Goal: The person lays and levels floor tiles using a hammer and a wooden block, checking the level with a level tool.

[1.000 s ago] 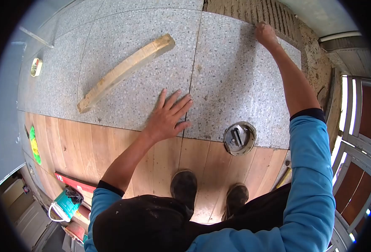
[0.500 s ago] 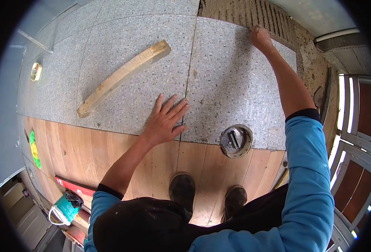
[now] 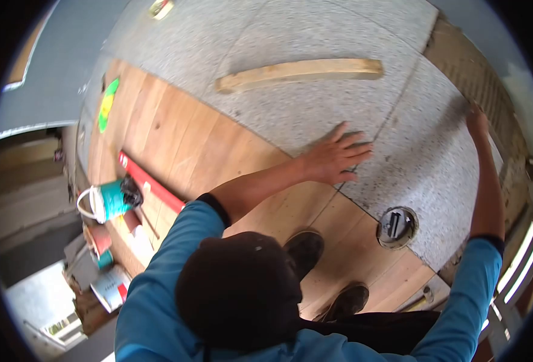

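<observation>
My left hand [image 3: 333, 158] lies flat with fingers spread over the joint between two grey speckled floor tiles. At the far right edge of the right-hand tile [image 3: 420, 142], my right hand [image 3: 476, 122] is closed, its fingertips blurred. Whatever it may hold there is hidden. Beyond that edge runs a strip of ridged brown mortar [image 3: 469, 66]. A slightly curved length of wood [image 3: 303, 71] rests on the left tile, past my left hand. Near my feet, a round drain fitting [image 3: 397, 227] sits in a cutout at the tile's near edge.
Wood-look planks [image 3: 182, 142] border the tiles on the near side. On the left are a red spirit level [image 3: 153, 183], a teal bucket [image 3: 112, 200] with a black bag, and a green-yellow object [image 3: 108, 105]. A small container [image 3: 160, 8] stands at the top.
The view has swung left and rotated, so the tiles and wood appear farther right. My left hand stays flat by the joint; my right hand remains at the tile's far edge.
</observation>
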A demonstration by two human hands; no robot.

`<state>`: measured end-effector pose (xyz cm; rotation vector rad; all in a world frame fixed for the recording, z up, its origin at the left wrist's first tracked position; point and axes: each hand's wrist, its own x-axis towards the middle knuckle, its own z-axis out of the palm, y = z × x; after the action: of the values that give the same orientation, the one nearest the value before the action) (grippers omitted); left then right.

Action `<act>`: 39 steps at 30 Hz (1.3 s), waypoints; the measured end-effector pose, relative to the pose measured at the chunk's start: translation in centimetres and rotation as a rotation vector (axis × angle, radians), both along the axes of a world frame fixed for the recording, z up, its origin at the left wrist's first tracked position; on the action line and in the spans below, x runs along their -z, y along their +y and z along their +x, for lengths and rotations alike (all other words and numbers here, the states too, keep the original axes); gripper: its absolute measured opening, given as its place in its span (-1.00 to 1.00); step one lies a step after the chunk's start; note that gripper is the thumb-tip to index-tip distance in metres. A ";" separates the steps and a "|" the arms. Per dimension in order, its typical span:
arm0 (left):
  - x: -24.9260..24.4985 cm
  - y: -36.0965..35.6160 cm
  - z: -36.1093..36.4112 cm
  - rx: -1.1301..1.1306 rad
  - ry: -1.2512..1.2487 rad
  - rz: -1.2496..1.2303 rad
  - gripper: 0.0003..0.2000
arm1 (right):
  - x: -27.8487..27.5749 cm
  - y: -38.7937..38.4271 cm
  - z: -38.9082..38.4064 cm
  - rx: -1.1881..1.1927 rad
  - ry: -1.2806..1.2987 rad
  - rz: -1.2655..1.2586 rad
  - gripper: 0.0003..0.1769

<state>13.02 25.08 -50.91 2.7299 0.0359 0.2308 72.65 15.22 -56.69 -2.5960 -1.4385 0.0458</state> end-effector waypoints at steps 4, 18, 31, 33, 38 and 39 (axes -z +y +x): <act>0.2 -1.1 -0.4 -0.058 0.000 0.017 -0.32 | -4.1 -1.3 -7.3 -0.128 -0.204 -0.039 -0.53; 0.4 -8.3 -10.0 -0.341 -0.036 -0.088 -0.39 | -11.0 -7.6 -24.4 -0.797 0.109 0.031 -0.57; -2.3 -17.8 -26.2 -1.044 0.059 0.009 -0.49 | -12.0 -9.1 -32.2 -0.979 0.248 -0.082 -0.65; -3.7 -15.5 -29.2 -1.168 -0.094 0.052 -0.55 | -12.6 -8.0 -33.3 -0.991 0.274 -0.103 -0.64; -3.6 1.0 -39.3 -1.514 -0.406 0.229 -0.85 | -13.0 -4.9 -36.4 -1.035 0.308 -0.035 -0.63; -4.1 4.7 -40.5 -1.632 -0.367 0.185 -0.85 | -13.2 -4.4 -37.4 -1.030 0.330 -0.022 -0.63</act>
<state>-27.43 29.75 -46.83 2.0302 2.1271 1.1315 35.26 10.81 -43.50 -1.4759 -2.3992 0.5726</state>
